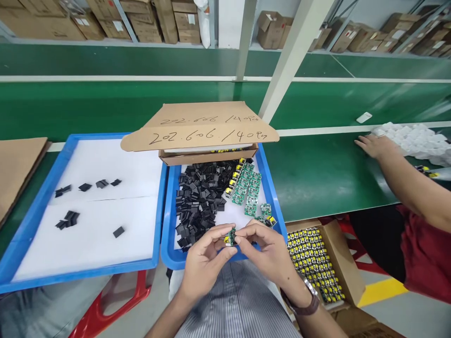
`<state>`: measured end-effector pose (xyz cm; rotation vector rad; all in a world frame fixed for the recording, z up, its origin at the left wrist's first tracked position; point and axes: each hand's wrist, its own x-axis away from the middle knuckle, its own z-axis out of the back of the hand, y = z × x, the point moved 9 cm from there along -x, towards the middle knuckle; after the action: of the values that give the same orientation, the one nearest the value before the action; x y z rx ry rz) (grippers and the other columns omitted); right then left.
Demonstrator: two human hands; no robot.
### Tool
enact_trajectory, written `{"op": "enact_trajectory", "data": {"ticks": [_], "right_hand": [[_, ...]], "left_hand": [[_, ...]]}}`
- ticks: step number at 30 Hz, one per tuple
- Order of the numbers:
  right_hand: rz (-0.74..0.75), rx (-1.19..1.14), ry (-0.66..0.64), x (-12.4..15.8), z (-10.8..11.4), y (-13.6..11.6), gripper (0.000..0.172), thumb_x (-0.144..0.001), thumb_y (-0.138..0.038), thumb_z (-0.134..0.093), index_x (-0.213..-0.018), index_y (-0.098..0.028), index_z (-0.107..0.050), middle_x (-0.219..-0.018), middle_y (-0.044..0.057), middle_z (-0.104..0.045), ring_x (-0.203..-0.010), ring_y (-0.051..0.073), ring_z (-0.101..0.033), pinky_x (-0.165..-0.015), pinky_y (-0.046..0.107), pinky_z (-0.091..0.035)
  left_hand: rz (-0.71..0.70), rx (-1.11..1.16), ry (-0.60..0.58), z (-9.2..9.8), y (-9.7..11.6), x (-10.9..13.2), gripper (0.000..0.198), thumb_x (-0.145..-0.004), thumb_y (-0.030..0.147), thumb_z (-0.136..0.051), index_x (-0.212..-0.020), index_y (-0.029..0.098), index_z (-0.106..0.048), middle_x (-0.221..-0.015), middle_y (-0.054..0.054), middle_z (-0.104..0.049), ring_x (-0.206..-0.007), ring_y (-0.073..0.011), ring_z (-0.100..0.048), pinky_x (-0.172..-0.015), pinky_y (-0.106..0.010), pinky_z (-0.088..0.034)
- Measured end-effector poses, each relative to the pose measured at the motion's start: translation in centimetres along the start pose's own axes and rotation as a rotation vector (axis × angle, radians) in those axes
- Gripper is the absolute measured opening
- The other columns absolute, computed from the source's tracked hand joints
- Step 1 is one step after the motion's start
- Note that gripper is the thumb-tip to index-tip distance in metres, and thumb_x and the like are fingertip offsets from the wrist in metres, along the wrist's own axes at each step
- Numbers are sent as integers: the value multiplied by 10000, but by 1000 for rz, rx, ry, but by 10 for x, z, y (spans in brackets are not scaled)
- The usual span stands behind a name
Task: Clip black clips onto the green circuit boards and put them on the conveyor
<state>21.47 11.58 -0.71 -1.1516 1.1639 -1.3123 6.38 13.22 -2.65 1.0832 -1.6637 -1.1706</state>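
Over the front edge of a blue tray (278, 206), both hands pinch one small green circuit board (231, 236) with a yellow part on it. My left hand (207, 256) grips its left side between thumb and fingertips. From the right, my right hand (266, 249) presses thumb and forefinger on the other side. Behind them in the tray lies a heap of black plastic pieces (200, 192). Beside the heap are flat green circuit boards (248, 185) and a row of boards with yellow parts (235, 178). More boards lie partly hidden behind my right hand.
A cardboard box (207, 155) with handwriting on its flap sits across the tray's back. Another blue-rimmed tray (160, 211) at left holds several black pieces. At lower right, a carton (347, 263) holds rows of yellow-topped parts. A co-worker's arm (405, 173) rests near white packaging (416, 141).
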Motion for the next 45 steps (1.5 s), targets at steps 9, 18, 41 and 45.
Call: {"op": "enact_trajectory", "data": {"ticks": [9, 18, 41, 45], "right_hand": [[144, 121, 68, 3, -5, -11, 117, -950, -162, -632, -964, -226, -729, -816, 13, -648, -764, 155, -621, -684, 284, -502], [7, 83, -8, 2, -5, -5, 87, -932, -199, -661, -909, -222, -743, -780, 14, -649, -720, 155, -599, -647, 280, -490], [-396, -456, -168, 14, -10, 47, 156, -808, -328, -853, -848, -203, -770, -726, 9, -729, -590, 135, -685, -592, 266, -621], [-392, -525, -176, 11, -21, 43, 138, -807, -308, -855, -841, -198, -780, -702, 0, -716, -534, 117, -660, -532, 243, -599]], "left_hand": [[-117, -50, 31, 5, 2, 3, 352, -832, 115, -792, -1141, 283, -780, -1256, -82, -740, -1199, -231, -698, -1016, -352, -595], [-282, -316, 5, 3, 17, 12, 434, -859, 91, -765, -1241, 295, -735, -1273, -89, -729, -1171, -231, -706, -1023, -400, -593], [-496, -676, -64, -17, 47, 30, 468, -932, 58, -639, -1350, 268, -633, -1187, -64, -729, -1065, -199, -723, -946, -323, -624], [-542, -663, -7, -13, 50, 36, 530, -901, 6, -645, -1377, 237, -618, -1195, -77, -716, -1048, -188, -720, -919, -297, -626]]}}
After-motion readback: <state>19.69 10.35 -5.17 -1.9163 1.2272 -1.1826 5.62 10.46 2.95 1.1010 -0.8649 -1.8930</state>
